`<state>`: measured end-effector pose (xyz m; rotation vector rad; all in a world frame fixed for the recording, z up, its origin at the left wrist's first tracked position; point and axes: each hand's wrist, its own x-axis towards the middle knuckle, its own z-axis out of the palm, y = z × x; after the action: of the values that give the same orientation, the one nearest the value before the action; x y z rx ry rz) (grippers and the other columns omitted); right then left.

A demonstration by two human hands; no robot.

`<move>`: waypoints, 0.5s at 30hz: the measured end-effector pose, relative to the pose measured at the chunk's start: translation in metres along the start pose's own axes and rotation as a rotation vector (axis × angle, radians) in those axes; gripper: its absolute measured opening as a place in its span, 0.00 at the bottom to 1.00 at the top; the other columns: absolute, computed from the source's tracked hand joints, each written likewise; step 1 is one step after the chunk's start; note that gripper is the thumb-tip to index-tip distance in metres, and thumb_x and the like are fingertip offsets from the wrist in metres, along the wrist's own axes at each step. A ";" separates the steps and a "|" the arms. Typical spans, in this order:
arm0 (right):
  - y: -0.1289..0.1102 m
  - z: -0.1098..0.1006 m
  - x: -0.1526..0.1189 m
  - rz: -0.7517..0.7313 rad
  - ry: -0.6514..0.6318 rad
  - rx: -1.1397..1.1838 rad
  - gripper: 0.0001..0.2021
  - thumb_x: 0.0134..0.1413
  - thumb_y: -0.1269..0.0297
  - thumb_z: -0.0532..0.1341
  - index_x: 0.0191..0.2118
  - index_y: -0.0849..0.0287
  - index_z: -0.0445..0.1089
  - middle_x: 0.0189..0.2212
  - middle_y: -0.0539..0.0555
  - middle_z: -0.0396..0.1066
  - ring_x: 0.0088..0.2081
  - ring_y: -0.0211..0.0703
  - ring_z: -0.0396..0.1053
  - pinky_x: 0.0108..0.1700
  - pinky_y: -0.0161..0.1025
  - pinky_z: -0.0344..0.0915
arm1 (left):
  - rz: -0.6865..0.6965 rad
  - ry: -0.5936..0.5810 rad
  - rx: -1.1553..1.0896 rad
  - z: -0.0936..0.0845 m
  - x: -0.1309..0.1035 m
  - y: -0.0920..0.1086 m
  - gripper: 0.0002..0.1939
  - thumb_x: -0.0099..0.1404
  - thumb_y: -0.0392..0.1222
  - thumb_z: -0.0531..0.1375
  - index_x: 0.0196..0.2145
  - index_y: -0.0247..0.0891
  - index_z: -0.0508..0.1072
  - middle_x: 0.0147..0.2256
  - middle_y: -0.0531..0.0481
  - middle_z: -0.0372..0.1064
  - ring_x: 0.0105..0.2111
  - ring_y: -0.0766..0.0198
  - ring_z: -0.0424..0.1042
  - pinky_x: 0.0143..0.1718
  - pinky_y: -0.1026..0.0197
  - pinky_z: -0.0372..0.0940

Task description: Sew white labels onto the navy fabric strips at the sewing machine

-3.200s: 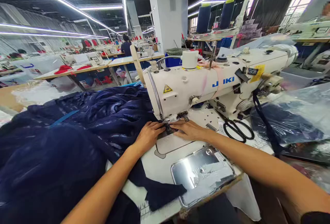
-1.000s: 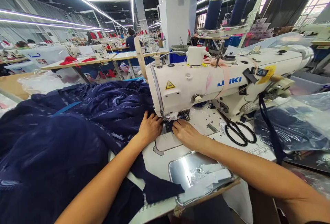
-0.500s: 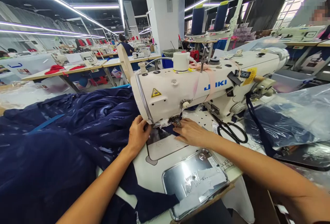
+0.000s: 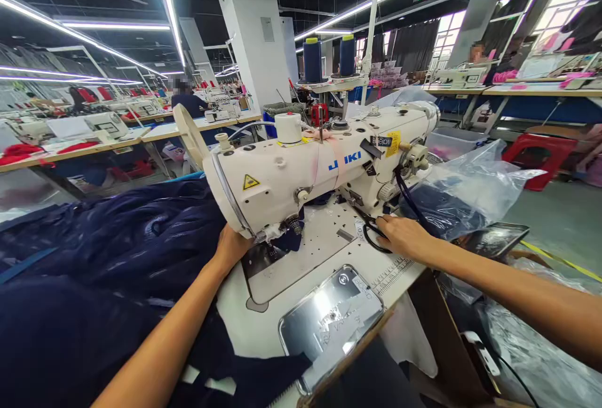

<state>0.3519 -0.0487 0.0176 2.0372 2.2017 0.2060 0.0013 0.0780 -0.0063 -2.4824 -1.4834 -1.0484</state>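
Note:
A white sewing machine point(image 4: 301, 170) stands across the middle of the view. Beside its needle end is my left hand point(image 4: 231, 246), its fingertips hidden behind the machine head. My right hand point(image 4: 399, 237) lies on the black scissors point(image 4: 374, 232) at the right of the machine bed, fingers closed around a handle. Dark navy fabric point(image 4: 141, 226) is heaped to the left, close to my left hand. A small navy piece point(image 4: 290, 240) sits under the presser area, with neither hand visibly on it.
A shiny metal tray point(image 4: 324, 314) with paper scraps lies at the table's front edge. Clear plastic bags point(image 4: 484, 188) are right of the machine. Behind stand thread cones point(image 4: 312, 60), a red stool point(image 4: 536, 157) and a seated person point(image 4: 187, 98).
My right hand has left the needle area, moved right and taken hold of the scissors. My left hand stays by the machine head. The whole view has turned to the right.

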 end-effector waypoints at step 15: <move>-0.002 0.010 0.007 0.020 0.078 0.709 0.12 0.47 0.59 0.55 0.36 0.62 0.63 0.19 0.47 0.60 0.23 0.37 0.59 0.25 0.32 0.53 | 0.016 -0.005 0.012 0.022 0.001 -0.002 0.13 0.52 0.43 0.52 0.31 0.37 0.71 0.34 0.42 0.72 0.39 0.53 0.70 0.39 0.52 0.66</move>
<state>0.3518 -0.0415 0.0070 2.3924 2.5476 -0.5901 0.0113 0.0879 -0.0228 -2.4866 -1.4638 -1.0288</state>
